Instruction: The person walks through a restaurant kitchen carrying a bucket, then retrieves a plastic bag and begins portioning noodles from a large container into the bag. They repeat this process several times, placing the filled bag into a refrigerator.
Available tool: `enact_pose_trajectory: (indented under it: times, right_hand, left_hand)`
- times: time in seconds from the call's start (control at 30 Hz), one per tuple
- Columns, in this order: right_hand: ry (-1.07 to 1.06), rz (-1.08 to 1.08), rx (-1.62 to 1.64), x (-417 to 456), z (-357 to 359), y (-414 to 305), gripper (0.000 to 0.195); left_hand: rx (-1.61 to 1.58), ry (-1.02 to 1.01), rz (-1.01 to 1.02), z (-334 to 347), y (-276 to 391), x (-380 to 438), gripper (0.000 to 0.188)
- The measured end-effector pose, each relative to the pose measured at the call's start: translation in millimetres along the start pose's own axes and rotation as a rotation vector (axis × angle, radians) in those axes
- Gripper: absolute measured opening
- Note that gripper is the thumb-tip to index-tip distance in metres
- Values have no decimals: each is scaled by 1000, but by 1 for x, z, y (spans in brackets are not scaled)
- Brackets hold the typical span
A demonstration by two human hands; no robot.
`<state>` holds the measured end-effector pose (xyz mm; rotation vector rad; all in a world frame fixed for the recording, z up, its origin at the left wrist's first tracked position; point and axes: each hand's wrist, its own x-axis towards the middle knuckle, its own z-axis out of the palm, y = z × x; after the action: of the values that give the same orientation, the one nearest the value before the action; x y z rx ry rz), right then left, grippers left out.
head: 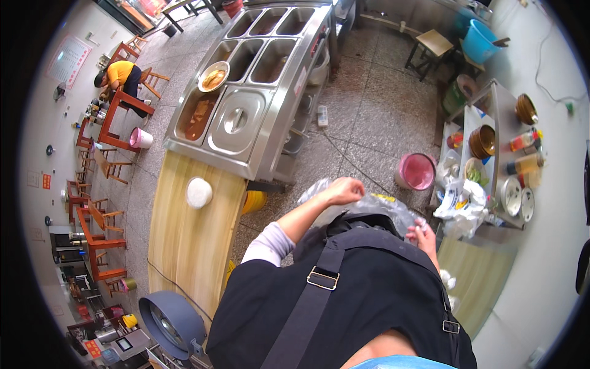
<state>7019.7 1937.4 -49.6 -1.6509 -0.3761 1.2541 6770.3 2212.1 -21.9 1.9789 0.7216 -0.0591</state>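
Observation:
A clear plastic bag (380,206) is spread in front of my apron, between my two hands. My left hand (346,190) has its fingers closed at the bag's upper left edge. At the bag's right side, my right hand (420,231) pinches the film with bent fingers. Over to the left, a round white container (199,193) sits on the wooden counter (184,240). A white bowl with food (214,77) rests on the rim of the steel food warmer (262,152), above a pan of brown sauce (197,117). Beside that pan lies a steel lid (236,121).
A pink-lined bin (415,171) stands on the floor ahead, near a cable. To the right, a metal shelf (495,138) holds brown bowls, bottles and white plastic bags (463,203). A grey round lamp (173,324) is at lower left. A person in yellow (120,74) bends over a far table.

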Motion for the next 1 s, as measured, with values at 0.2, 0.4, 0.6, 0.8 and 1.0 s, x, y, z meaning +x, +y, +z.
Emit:
enact_pose_trajectory:
  times: [0.2, 0.4, 0.6, 0.8, 1.0]
  right_hand:
    - [118, -44, -12, 193, -51, -111, 31]
    - [-85, 48, -203, 436, -48, -266, 27]
    - [-535, -140, -483, 625, 63, -478, 51]
    - [-472, -195, -426, 837, 150, -553, 35]
    - [-382, -10, -563, 964, 172, -571, 30]
  left_hand:
    - [-438, 67, 94, -97, 22, 192, 19]
    - [-598, 277, -121, -204, -25, 313, 19]
    - [-741, 622, -315, -284, -65, 383, 20]
    - [-740, 716, -406, -350, -129, 495, 18]
    - [-508, 550, -472, -470, -151, 639, 21]
